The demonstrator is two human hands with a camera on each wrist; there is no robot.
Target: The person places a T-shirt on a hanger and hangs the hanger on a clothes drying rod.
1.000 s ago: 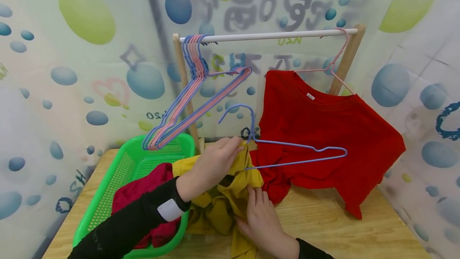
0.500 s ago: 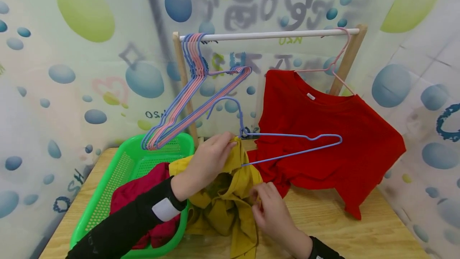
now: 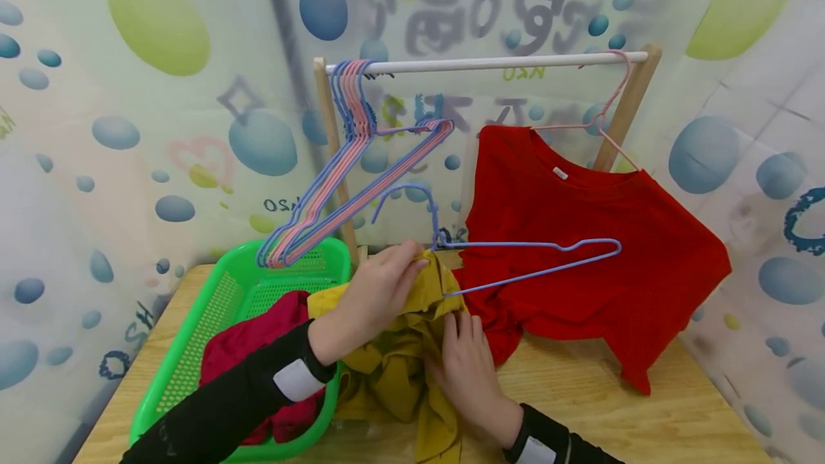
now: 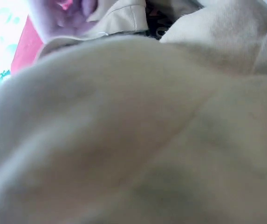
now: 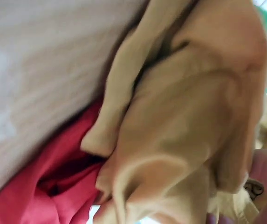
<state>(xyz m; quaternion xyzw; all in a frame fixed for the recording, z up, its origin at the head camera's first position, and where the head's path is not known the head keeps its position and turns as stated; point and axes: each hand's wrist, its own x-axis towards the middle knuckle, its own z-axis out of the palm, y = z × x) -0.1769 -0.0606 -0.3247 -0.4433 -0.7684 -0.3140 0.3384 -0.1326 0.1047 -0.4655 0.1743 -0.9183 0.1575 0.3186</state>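
Observation:
A crumpled yellow shirt (image 3: 393,356) hangs between both hands, its lower part over the table and the basket's edge. My left hand (image 3: 370,292) grips the cloth at the neck of a blue wire hanger (image 3: 535,243). One hanger arm runs into the shirt and is hidden there; the other sticks out bare to the right, and the hook points up. Lower and to the right, my right hand (image 3: 470,371) holds the shirt's edge, thumb hidden by cloth. In the left wrist view, blurred shirt fabric (image 4: 124,121) fills most of the picture; folds of the shirt (image 5: 184,107) dominate the right wrist view.
A green basket (image 3: 177,349) with a dark red garment (image 3: 258,339) stands at left. Behind, a rack with a white rail (image 3: 483,64) carries several blue and pink hangers (image 3: 351,156) and, at right, a red shirt (image 3: 580,249) on a pink hanger (image 3: 601,117). Wooden table (image 3: 580,414) beneath.
My right hand lifted to the right off its first hold on the yellow shirt, then came back left onto the cloth below the hanger arm. The hanger shifted slightly left with my left hand.

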